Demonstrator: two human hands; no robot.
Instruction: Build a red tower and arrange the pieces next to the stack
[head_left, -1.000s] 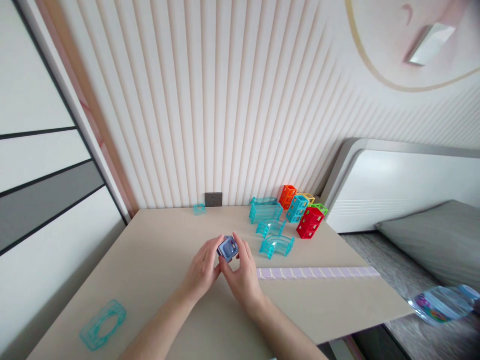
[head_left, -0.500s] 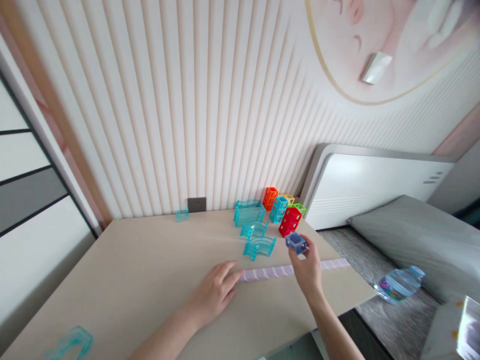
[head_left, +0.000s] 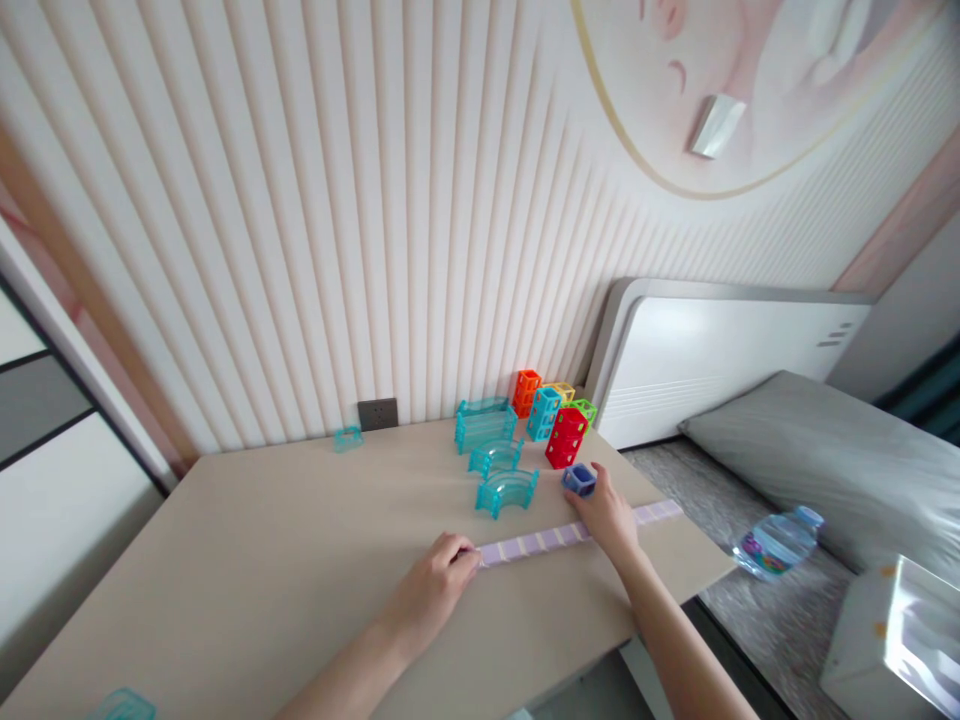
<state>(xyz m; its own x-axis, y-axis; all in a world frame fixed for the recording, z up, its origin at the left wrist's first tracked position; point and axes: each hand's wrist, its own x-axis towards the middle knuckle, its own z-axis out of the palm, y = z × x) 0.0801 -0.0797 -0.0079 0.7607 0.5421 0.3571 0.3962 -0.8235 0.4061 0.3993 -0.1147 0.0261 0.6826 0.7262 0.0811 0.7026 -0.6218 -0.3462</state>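
**Blue block held at the tabletop's right side**

A small blue block (head_left: 579, 480) is gripped by the fingers of the right hand (head_left: 609, 515), low on the tabletop (head_left: 262, 560), just in front of a red block stack (head_left: 565, 437). Whether the block rests on the surface cannot be told. Under the right hand a lilac strip (head_left: 540, 540) is laid across the tabletop; its left end is touched by the left hand (head_left: 435, 590), whose fingers are loosely curled with nothing held. Curved teal track pieces (head_left: 507, 491) are seen just left of the block. Behind them, orange, blue, yellow and green blocks (head_left: 546, 405) are gathered near the ribbed wall (head_left: 375, 200).
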